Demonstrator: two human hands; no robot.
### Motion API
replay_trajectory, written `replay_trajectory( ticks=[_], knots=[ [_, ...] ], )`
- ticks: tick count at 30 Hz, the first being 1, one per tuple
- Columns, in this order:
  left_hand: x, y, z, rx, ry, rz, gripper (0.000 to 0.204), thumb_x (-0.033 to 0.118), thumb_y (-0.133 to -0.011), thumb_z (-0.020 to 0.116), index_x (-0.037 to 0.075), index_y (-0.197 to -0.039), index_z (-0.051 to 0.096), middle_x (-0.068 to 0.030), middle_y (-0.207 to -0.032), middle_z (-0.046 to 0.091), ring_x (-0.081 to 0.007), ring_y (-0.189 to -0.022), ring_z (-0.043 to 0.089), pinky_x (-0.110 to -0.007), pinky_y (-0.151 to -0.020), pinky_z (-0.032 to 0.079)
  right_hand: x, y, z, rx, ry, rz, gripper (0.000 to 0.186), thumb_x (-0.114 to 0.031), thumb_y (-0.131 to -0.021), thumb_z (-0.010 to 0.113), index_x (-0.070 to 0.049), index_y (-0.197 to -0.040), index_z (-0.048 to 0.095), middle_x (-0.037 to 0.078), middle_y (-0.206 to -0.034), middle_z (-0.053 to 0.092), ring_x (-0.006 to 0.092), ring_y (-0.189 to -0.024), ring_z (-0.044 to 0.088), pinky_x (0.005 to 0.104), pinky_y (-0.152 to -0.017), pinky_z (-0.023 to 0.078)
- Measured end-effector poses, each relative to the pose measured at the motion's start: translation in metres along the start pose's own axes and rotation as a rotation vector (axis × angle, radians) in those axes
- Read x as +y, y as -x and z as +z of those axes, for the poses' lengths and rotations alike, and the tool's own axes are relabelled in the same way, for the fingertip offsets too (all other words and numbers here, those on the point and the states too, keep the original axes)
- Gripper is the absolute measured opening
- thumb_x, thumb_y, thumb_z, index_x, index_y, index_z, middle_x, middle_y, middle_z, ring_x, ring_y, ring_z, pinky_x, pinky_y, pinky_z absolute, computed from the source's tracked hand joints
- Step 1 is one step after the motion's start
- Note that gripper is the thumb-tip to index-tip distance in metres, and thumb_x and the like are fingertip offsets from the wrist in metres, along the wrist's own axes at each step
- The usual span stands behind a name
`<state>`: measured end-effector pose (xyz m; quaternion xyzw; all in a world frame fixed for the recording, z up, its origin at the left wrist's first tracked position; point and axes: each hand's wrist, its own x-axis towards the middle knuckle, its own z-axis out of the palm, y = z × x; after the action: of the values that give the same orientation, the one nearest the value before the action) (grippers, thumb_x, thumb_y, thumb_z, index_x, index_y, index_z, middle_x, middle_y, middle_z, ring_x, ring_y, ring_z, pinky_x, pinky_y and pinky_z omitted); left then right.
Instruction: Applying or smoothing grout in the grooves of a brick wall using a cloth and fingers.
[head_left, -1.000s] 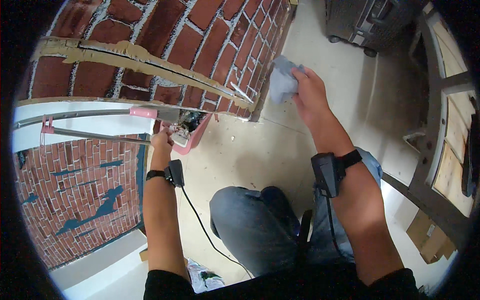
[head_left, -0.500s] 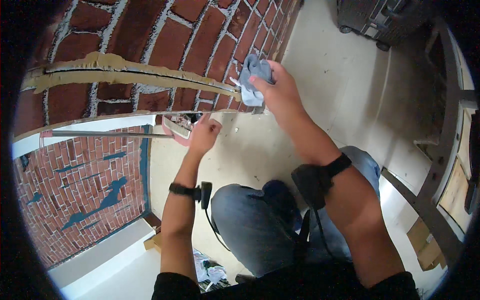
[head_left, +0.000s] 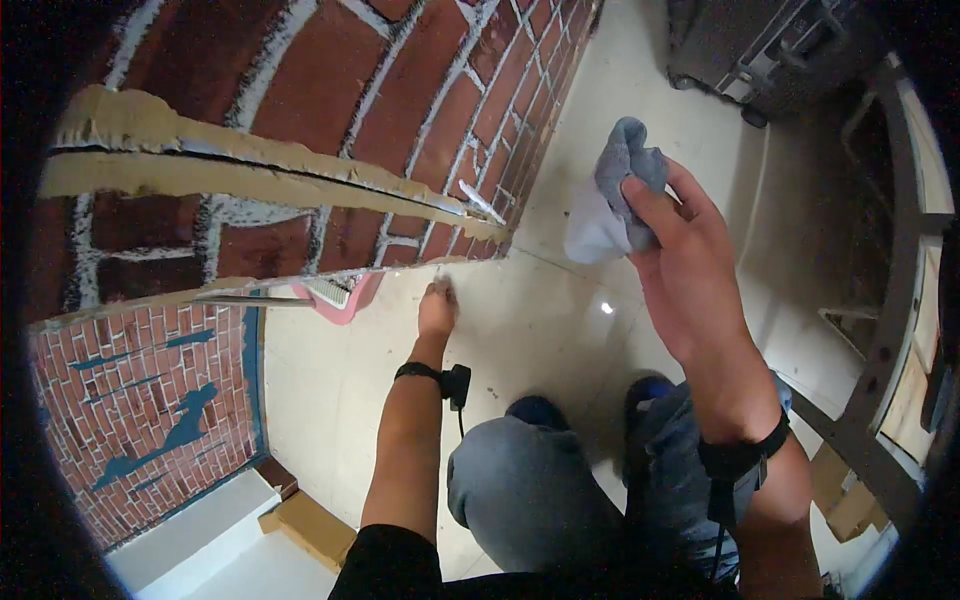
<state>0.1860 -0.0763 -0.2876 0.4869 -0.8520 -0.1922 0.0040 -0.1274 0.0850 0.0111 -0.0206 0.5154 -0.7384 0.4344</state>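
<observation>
Beyond corner of red brick-print panel point(head_left: 320, 90): right hand point(head_left: 690, 252) gripping crumpled grey-white cloth point(head_left: 618, 200), now swinging clear, exposing corner.
Left hand point(head_left: 437, 310): sitting apart, grip unclear.

On the floor point(head_left: 545, 335), the dustpan point(head_left: 352, 302) is placed left of the left grip point(head_left: 437, 308). The cloth point(head_left: 608, 205) is held in the right grip point(head_left: 692, 255). The suitcase point(head_left: 765, 60) is situated ahead at right, a cardboard box point(head_left: 312, 528) nearer, at left.

The right hand point(head_left: 688, 240) gripped a crumpled gray-and-white cloth point(head_left: 605, 212). The left hand point(head_left: 437, 310) was near the brick-patterned panel point(head_left: 300, 90), a pink dustpan point(head_left: 347, 312) to its left. A dark suitcase point(head_left: 790, 50) stood beyond.
</observation>
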Motion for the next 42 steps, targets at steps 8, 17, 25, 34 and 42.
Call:
replay_trajectory(
  ticks=[8, 17, 25, 34, 42],
  knots=[
    [-0.013, -0.049, -0.006, 0.092, -0.043, -0.112, 0.023, 0.020, -0.080, 0.058, 0.004, -0.094, 0.063, -0.0218, -0.096, 0.060, -0.0381, -0.090, 0.057, -0.046, -0.079, 0.045, -0.016, 0.009, -0.014, 0.044, -0.012, -0.024, 0.027, -0.010, -0.089, 0.055, 0.000, -0.114, 0.052, 0.007, -0.105, 0.060, 0.0126, -0.097, 0.057, 0.0282, -0.086, 0.043],
    [-0.012, -0.062, -0.006, 0.097, -0.139, -0.023, 0.016, 0.017, -0.077, 0.058, 0.004, -0.077, 0.066, -0.0195, -0.082, 0.064, -0.0368, -0.074, 0.060, -0.045, -0.064, 0.047, -0.022, 0.018, -0.028, 0.102, -0.046, -0.089, 0.029, -0.011, -0.087, 0.060, -0.001, -0.113, 0.053, 0.005, -0.095, 0.062, 0.0118, -0.085, 0.059, 0.0273, -0.076, 0.047],
    [0.003, -0.030, -0.055, 0.298, -0.055, 0.142, 0.015, 0.011, -0.074, 0.065, 0.000, -0.083, 0.061, -0.0194, -0.080, 0.060, -0.0361, -0.078, 0.058, -0.045, -0.071, 0.046, -0.010, 0.007, -0.012, 0.058, -0.057, -0.034, 0.030, -0.013, -0.085, 0.060, -0.001, -0.112, 0.053, 0.005, -0.096, 0.062, 0.0123, -0.086, 0.059, 0.0271, -0.078, 0.046],
    [-0.097, -0.054, -0.157, 0.669, -0.030, -0.208, 0.020, 0.001, -0.071, 0.057, -0.003, -0.090, 0.062, -0.0227, -0.097, 0.062, -0.0411, -0.089, 0.058, -0.040, -0.076, 0.047, 0.005, -0.010, -0.005, 0.016, -0.109, 0.079, 0.027, -0.011, -0.088, 0.057, 0.000, -0.113, 0.053, 0.007, -0.103, 0.060, 0.0144, -0.097, 0.057, 0.0306, -0.087, 0.043],
    [-0.076, -0.052, -0.168, 0.523, 0.132, -0.315, 0.029, 0.002, -0.075, 0.055, -0.006, -0.103, 0.057, -0.0191, -0.102, 0.063, -0.0335, -0.092, 0.060, -0.037, -0.078, 0.046, 0.009, -0.018, 0.004, -0.001, -0.117, 0.132, 0.032, -0.012, -0.086, 0.060, -0.001, -0.115, 0.052, 0.007, -0.103, 0.059, 0.0145, -0.096, 0.056, 0.0300, -0.086, 0.042]
  ],
)
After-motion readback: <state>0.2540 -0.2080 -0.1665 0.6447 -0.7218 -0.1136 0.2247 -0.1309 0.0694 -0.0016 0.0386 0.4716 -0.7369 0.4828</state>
